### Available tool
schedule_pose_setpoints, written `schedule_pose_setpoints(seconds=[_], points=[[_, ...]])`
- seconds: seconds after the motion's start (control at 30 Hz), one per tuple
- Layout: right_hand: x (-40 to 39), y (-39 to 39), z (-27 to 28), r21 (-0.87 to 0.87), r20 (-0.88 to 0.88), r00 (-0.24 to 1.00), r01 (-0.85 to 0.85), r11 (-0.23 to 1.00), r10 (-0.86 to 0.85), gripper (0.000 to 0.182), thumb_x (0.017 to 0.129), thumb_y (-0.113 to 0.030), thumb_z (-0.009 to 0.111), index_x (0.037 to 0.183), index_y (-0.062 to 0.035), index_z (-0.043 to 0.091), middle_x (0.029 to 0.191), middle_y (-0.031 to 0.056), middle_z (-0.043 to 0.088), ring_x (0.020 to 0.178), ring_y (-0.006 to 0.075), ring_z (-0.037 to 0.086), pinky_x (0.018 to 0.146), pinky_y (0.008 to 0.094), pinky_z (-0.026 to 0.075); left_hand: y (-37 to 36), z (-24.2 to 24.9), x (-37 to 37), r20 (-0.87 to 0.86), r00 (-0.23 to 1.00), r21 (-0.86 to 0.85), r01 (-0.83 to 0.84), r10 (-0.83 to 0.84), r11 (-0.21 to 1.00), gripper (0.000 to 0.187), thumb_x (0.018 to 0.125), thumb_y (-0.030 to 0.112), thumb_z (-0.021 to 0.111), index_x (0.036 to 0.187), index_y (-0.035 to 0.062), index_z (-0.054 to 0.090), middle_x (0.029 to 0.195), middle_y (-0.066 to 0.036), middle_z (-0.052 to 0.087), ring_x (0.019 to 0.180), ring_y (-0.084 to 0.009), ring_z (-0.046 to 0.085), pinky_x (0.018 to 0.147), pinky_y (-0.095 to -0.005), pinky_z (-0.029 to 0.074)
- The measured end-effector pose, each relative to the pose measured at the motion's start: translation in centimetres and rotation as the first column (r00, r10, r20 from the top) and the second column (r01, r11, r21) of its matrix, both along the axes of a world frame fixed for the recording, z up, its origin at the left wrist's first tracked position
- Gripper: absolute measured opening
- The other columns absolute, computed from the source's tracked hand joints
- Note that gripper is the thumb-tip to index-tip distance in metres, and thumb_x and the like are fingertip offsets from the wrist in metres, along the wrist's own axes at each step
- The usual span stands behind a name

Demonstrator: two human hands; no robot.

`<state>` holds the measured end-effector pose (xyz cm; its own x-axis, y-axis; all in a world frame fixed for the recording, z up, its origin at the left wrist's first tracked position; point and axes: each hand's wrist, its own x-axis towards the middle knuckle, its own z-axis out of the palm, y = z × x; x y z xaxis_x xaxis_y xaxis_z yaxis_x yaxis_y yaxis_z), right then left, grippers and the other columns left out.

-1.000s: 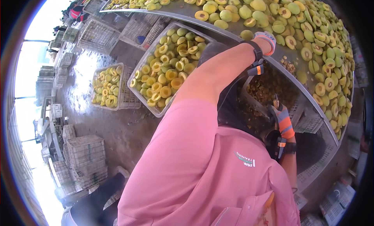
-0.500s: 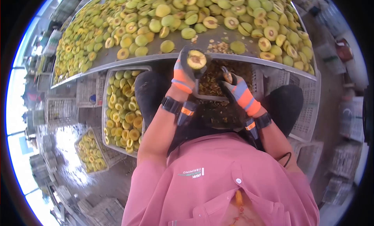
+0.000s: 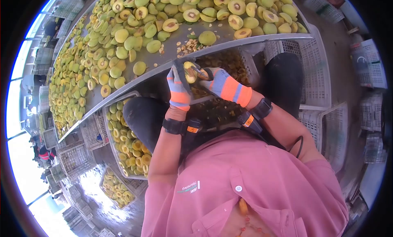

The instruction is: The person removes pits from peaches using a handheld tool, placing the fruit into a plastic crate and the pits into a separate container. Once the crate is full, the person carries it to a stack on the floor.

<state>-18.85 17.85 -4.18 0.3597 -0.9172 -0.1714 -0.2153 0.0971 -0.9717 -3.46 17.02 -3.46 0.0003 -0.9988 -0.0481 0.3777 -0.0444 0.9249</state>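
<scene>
My left hand [image 3: 179, 85], in an orange and grey glove with dark fingertips, is closed around a halved yellow-green fruit [image 3: 190, 72] just below the metal table's front edge. My right hand [image 3: 223, 85], gloved the same way, grips a small tool with a metal end [image 3: 200, 73]. The tool's tip meets the cut face of the fruit. Its handle is mostly hidden in my fingers. Many halved fruits [image 3: 123, 53] lie on the metal table [image 3: 143, 78], beside a small heap of pale kernels [image 3: 190, 47].
Below the table, a crate [image 3: 249, 65] holds brown scraps. Another crate of halved fruits [image 3: 130, 149] stands by my left knee, with a smaller fruit crate [image 3: 116, 188] farther left. White crates [image 3: 317, 73] stand on the right. A person in red [image 3: 44, 154] is far left.
My right hand has moved in to my left, bringing the tool onto the fruit. The fruit has turned from facing up to sideways. The whole view has rotated and shifted.
</scene>
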Motion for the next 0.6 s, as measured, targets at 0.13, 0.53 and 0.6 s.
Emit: schedule_pose_setpoints(seconds=[0.13,0.53,0.6], points=[[-0.2,0.2,0.2,0.039,-0.037,0.999,-0.011,0.999,0.012,0.021,0.082,-0.017,0.066,0.097,-0.0018,0.064,0.079,0.0079,0.064,0.072,0.0165,0.055,0.065,0.0317,0.047,0.7,-0.8,-1.2,0.103,0.991,-0.061,-0.078,0.084,0.995,0.026,0.099,0.021,0.047,0.109,0.0005,0.059,0.097,-0.005,0.064,0.086,-0.0145,0.060,0.078,-0.0268,0.049],[-1.1,0.8,2.3,-0.086,-0.370,0.925,-0.126,0.988,0.086,0.027,0.083,-0.025,0.063,0.095,-0.0013,0.061,0.073,0.0151,0.065,0.062,0.0264,0.064,0.059,0.0355,0.049,-1.2,-1.6,0.8,0.493,0.846,0.152,0.144,-0.201,0.978,0.023,0.095,0.019,0.053,0.100,-0.0004,0.063,0.082,-0.007,0.064,0.069,-0.0167,0.059,0.065,-0.0280,0.047],[-2.0,1.0,2.9,0.041,-0.286,0.938,-0.191,0.981,0.195,0.026,0.082,-0.023,0.062,0.093,0.0001,0.062,0.070,0.0142,0.064,0.059,0.0242,0.064,0.057,0.0353,0.049,-2.1,-2.3,1.5,0.333,0.863,0.451,0.209,-0.381,0.868,0.026,0.094,0.021,0.055,0.107,0.0002,0.062,0.083,-0.006,0.065,0.070,-0.0180,0.061,0.065,-0.0290,0.048]])
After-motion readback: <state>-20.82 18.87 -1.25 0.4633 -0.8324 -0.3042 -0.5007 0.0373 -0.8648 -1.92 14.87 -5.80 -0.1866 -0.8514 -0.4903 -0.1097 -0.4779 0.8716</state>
